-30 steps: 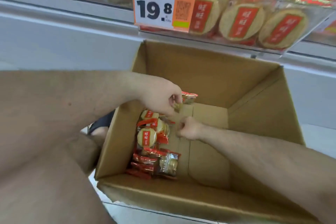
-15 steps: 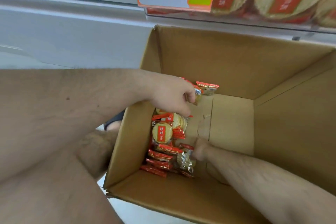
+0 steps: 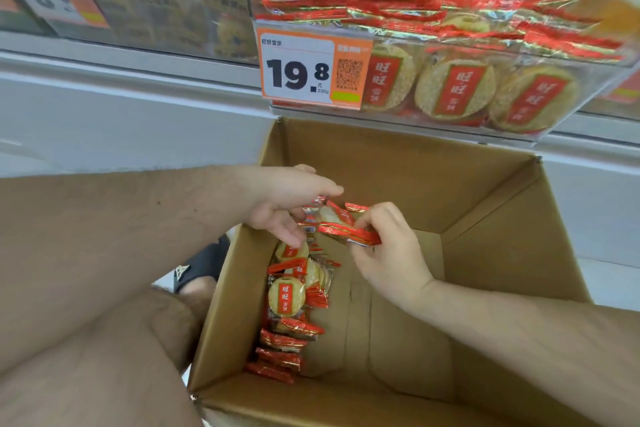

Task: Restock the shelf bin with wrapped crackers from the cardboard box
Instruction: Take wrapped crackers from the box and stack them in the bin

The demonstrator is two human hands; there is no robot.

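The right hand (image 3: 388,253) had risen from the cardboard box (image 3: 485,253) floor, pinching wrapped crackers (image 3: 349,232) against the left hand (image 3: 287,204), which also gripped packets; gathering them squarely would likely prevent drops before the shelf bin (image 3: 571,114).

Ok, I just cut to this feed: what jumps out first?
The orange price tag reading 19.8, clipped to the clear shelf bin stacked with red-wrapped crackers. Directly below, in the open cardboard box, the left hand and right hand meet mid-air around a few wrapped cracker packs. A pile of remaining packs lies along the box's left wall.
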